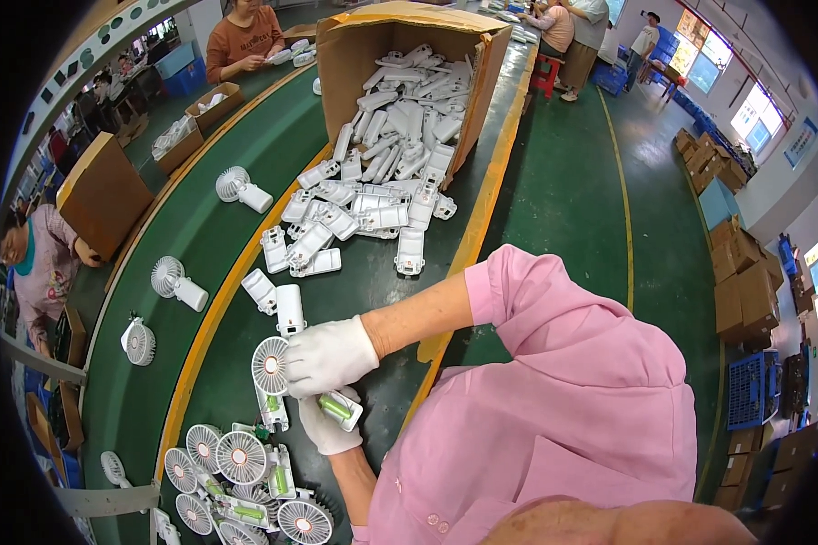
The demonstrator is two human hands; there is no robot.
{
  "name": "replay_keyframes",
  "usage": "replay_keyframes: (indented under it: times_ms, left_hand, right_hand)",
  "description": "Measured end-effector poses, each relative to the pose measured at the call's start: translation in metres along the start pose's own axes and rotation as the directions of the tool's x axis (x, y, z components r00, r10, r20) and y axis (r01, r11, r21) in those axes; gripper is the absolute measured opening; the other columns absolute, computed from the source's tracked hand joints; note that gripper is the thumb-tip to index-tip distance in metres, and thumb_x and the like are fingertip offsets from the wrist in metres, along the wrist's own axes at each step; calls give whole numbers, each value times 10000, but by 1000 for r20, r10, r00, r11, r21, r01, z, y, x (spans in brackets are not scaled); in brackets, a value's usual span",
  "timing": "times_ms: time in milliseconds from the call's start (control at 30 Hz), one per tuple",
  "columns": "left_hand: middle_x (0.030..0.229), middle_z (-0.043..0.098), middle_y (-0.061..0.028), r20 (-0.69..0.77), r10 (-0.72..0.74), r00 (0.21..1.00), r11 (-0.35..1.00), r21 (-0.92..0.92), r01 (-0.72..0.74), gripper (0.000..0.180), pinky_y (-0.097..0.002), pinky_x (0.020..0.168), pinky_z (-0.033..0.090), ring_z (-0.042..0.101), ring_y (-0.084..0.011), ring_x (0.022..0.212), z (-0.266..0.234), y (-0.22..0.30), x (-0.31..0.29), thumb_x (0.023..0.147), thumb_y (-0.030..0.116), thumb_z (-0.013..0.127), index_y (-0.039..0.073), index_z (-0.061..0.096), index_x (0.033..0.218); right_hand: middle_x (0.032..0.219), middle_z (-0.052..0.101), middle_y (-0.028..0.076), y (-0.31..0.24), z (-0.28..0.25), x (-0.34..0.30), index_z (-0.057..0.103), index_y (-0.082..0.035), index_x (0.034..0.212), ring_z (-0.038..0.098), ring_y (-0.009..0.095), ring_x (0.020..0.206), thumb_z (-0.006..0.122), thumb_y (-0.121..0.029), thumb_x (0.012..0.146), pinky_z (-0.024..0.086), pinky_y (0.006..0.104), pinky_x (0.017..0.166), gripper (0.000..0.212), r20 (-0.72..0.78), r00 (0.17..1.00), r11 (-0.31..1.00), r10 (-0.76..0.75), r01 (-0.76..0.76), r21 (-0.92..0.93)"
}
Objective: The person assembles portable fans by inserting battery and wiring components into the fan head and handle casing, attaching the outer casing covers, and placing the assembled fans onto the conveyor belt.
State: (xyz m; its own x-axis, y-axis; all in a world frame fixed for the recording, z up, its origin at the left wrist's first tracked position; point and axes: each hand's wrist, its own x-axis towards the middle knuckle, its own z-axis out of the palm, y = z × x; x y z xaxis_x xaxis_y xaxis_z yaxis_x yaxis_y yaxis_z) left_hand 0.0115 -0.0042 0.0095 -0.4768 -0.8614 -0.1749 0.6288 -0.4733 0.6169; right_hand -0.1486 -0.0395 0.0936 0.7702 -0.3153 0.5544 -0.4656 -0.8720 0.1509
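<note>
Both my hands wear white gloves and meet over the near part of the bench. My left hand (pixel 330 429), the lower one, is closed round an open white handle half (pixel 339 409) with a green battery cell inside. Just above it, my right hand (pixel 330 356) has its fingers curled against a round white fan head (pixel 271 365); what they grip is hidden. Whether this fan head joins the held handle cannot be told. Beside my right fingers is a white handle cover (pixel 290 307). Below left lies a pile of small fans (pixel 243 457), some with handles open and green cells showing.
A large cardboard box (pixel 493 100) lies on its side, spilling white handle shells (pixel 373 213) over the bench. Left runs a green conveyor belt (pixel 218 238) with spaced handheld fans (pixel 180 282). A co-worker (pixel 244 41) sits beyond it, another (pixel 45 263) at far left. A metal bar (pixel 109 500) crosses the belt.
</note>
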Motion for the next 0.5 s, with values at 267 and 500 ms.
replay_keyframes:
  times_ms: [267, 500]
  left_hand:
    - [1147, 574, -50, -211, -89, 973, 993, -98, 70, 368, -335, 837, 496, 578, -193, 1039, 24, 5, -9, 957, 327, 408, 104, 517, 1229]
    - [832, 636, -110, -248, 23, 969, 996, 85, -2, 472, -315, 575, 542, 642, -200, 661, 9, -2, 6, 976, 450, 411, 10, 550, 1070]
  right_hand:
    - [713, 585, 108, -23, 11, -6, 581, -92, 747, 593, 292, 637, 595, -168, 721, 470, 429, 551, 82, 227, 974, 957, -14, -53, 285]
    - [883, 634, 114, -8, 16, -16, 653, -101, 1021, 614, 309, 818, 636, -116, 782, 496, 404, 716, 240, 210, 878, 737, 430, -475, 480]
